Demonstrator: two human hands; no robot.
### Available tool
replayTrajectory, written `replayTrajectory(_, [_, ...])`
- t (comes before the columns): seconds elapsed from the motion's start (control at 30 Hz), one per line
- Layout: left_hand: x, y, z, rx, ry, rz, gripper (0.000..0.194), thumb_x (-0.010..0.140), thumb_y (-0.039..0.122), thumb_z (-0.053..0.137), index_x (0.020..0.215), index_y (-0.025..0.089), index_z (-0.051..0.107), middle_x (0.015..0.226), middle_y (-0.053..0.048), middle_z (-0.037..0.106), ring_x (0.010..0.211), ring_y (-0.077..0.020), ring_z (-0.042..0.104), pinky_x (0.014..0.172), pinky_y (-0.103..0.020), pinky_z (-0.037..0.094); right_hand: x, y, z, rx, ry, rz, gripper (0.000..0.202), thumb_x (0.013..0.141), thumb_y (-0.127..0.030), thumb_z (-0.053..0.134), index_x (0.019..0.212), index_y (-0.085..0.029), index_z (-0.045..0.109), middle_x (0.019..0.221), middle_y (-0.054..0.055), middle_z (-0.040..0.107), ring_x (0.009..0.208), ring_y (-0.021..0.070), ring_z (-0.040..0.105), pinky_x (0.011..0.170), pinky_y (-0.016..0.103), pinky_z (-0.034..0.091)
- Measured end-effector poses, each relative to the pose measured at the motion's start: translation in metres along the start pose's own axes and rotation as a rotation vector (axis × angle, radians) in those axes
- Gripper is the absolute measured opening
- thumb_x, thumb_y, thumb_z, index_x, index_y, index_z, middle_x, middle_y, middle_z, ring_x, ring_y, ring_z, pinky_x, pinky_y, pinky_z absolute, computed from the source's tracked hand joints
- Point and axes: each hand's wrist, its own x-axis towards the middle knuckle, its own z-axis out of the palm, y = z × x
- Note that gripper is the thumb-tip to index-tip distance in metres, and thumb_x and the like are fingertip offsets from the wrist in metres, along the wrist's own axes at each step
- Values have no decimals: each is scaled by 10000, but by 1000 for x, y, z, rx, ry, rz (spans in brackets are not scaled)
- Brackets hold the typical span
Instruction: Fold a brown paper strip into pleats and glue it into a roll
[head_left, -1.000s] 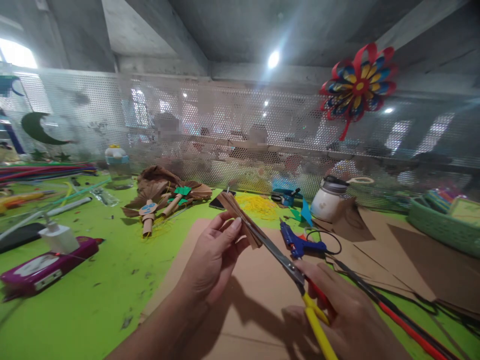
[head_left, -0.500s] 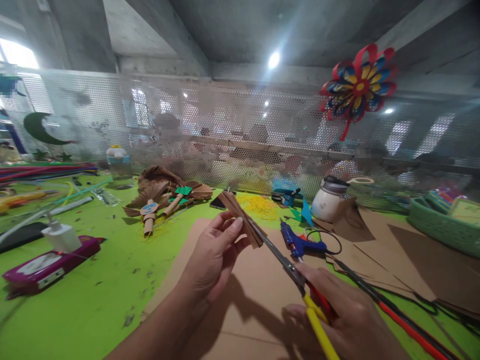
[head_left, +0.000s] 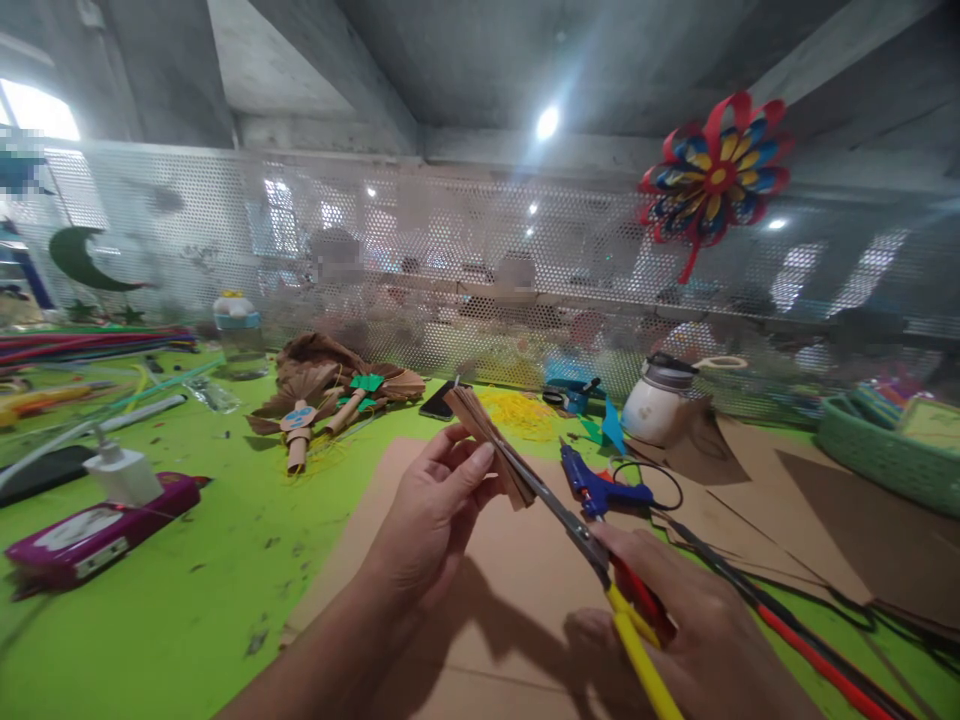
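Note:
Between the thumb and fingers of my left hand (head_left: 442, 495) is a narrow stack of folded brown paper (head_left: 480, 425), tilted over the table. My right hand (head_left: 682, 600) grips a pair of scissors (head_left: 581, 535) with one red and one yellow handle. Their metal blades lie along the folded paper, near its right side; whether they cut into it I cannot tell. Below both hands a large sheet of brown paper (head_left: 495, 610) covers part of the green table. A blue glue gun (head_left: 600, 483) lies just beyond the scissors.
Brown paper figures (head_left: 300, 435) lie back left, with a dark phone (head_left: 442, 398) and yellow shreds (head_left: 517, 412) beside them. A purple power strip (head_left: 105, 525) sits at left. A jar (head_left: 656, 400) and a green basket (head_left: 885, 455) stand right. A perforated screen (head_left: 450, 250) runs behind.
My left hand and the folded paper have shifted slightly right and down, bringing the paper a little further along the scissor blades. My right hand stays almost in place.

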Motion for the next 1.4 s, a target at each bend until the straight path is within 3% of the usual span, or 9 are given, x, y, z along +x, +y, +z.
replayTrajectory(0.27, [0,-2,0,-48,9,20,422,706,104,697,1096,190,562,899,-31,651,762,-118,612,712,-233,500,-2,0,0,2,8,-56,368,781,-346,588,1107,-175,570,872,83,686,655,190,667,435,221,499])
replayTrajectory(0.83, [-1,-4,0,-61,-22,33,374,759,97,649,1106,183,539,865,-28,625,758,-107,593,698,-219,496,-6,-1,7,101,-26,-8,332,820,-382,566,1099,-203,561,861,66,687,695,176,659,475,208,490])
replayTrajectory(1.4, [-5,-6,2,-51,-73,44,365,780,108,628,1109,182,489,837,-24,609,737,-111,573,674,-243,469,-6,-2,10,133,59,-15,346,820,-418,548,1092,-205,564,904,70,680,649,162,647,423,197,461])
